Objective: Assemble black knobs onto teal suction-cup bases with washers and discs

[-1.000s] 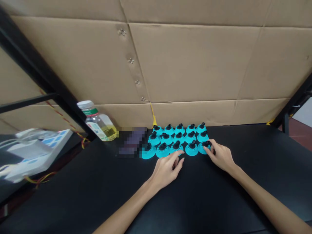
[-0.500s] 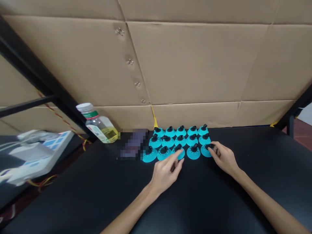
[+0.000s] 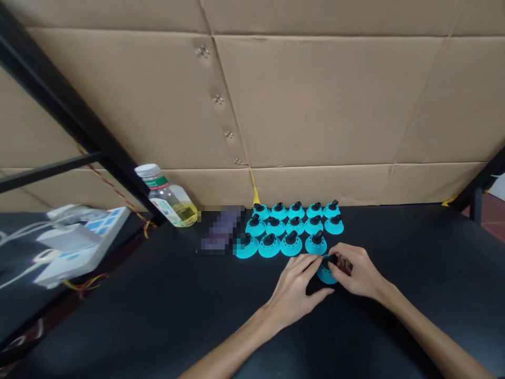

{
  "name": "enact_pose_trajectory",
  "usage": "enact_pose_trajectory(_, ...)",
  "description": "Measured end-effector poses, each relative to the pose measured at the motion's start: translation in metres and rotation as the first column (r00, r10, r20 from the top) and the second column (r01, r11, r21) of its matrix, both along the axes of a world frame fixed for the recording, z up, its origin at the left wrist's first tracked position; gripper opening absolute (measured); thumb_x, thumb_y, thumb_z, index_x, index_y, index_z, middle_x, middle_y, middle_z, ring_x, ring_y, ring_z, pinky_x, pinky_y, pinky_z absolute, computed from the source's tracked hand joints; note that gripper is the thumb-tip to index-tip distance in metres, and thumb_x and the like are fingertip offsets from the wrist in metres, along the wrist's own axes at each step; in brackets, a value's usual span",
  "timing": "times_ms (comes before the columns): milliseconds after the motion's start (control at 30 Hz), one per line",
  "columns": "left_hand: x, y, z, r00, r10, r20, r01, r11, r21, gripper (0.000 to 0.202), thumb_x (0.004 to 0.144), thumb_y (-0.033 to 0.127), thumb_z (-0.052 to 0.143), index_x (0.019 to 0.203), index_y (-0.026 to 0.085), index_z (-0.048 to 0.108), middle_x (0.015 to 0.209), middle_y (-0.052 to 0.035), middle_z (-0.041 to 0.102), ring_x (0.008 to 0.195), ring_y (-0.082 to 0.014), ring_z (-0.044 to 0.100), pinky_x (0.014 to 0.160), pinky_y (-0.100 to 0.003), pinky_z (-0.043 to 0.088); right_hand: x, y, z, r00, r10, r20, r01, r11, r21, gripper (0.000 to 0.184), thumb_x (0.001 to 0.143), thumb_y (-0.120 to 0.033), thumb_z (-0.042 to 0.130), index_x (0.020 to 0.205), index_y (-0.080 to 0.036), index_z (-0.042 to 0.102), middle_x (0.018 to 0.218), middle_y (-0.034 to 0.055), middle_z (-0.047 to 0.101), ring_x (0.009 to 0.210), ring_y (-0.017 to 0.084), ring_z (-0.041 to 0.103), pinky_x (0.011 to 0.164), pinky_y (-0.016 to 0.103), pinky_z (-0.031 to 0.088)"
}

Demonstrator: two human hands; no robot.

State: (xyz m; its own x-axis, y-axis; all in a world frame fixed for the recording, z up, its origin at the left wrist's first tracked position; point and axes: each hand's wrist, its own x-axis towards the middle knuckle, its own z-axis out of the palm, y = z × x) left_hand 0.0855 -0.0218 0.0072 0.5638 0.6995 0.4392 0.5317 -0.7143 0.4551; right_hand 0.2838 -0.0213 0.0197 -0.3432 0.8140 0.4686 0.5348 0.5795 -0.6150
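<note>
At the far left, a white power strip point(image 3: 84, 243) with blue switches sits below the edge of the black bench point(image 3: 418, 273), with white cables point(image 3: 23, 234) running from it. A twisted red and yellow wire point(image 3: 112, 184) runs along a black metal bar point(image 3: 67, 110).

Further right, a clear plastic bottle point(image 3: 170, 202) with a white cap and yellow liquid stands upright at the back of the bench. Just beside it lies a flat purple object point(image 3: 221, 229), too blurred to make out.

Next come 14 turquoise discs point(image 3: 291, 245) with black knobs, set in 3 close rows of 5, 5 and 4 against a cardboard wall point(image 3: 323, 100). A strip of yellow tape point(image 3: 255, 196) hangs behind the back row.

A loose turquoise disc point(image 3: 325, 276) sits just in front of the right end of the front row, between the hands. The left hand point(image 3: 294, 289) is partly open, its fingers and thumb reaching around the disc's left side, though any contact is hard to tell. The right hand point(image 3: 355, 271) is curled closed, its fingers pinching the disc's black knob point(image 3: 332, 259).

At the far right, a black post point(image 3: 479, 205) stands before a red floor point(image 3: 493, 231).
</note>
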Motion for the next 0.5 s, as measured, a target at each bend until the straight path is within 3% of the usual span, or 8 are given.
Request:
enact_pose_trajectory(200,-0.001,0.001,-0.005,0.987,0.039,0.158,-0.015,0.989,-0.147,0.042,0.082,0.022,0.067,0.124,0.02,0.059,0.118,-0.0096,0.067,0.11,-0.026,0.061,0.094,-0.045,0.051,-0.019,-0.003,0.004,0.997,0.065,0.04,-0.065,0.998,0.0,0.017,0.089,-0.026,0.051,0.094,-0.015,0.062,0.071,0.0001,0.057,0.053,0.008,0.05,0.052,0.021,0.042)
enact_pose_trajectory(333,-0.003,0.001,-0.009,0.981,0.061,0.184,-0.025,0.981,-0.193,0.05,0.079,0.02,0.069,0.127,0.02,0.057,0.118,-0.0087,0.067,0.11,-0.0256,0.061,0.094,-0.043,0.052,-0.024,-0.001,0.002,0.986,-0.062,0.156,0.047,0.994,0.096,0.032,0.091,-0.042,0.053,0.074,-0.016,0.06,0.064,0.0001,0.057,0.05,0.008,0.048,0.049,0.022,0.035)
enact_pose_trajectory(500,-0.005,0.002,-0.012,0.982,0.069,0.173,-0.035,0.982,-0.188,0.065,0.077,0.018,0.069,0.138,0.025,0.047,0.122,-0.0075,0.064,0.111,-0.0249,0.06,0.094,-0.043,0.051,-0.024,0.0,0.0,0.964,-0.075,0.256,0.041,0.99,0.136,0.043,0.095,-0.043,0.045,0.063,-0.017,0.056,0.056,-0.0009,0.056,0.046,0.007,0.046,0.047,0.022,0.029)
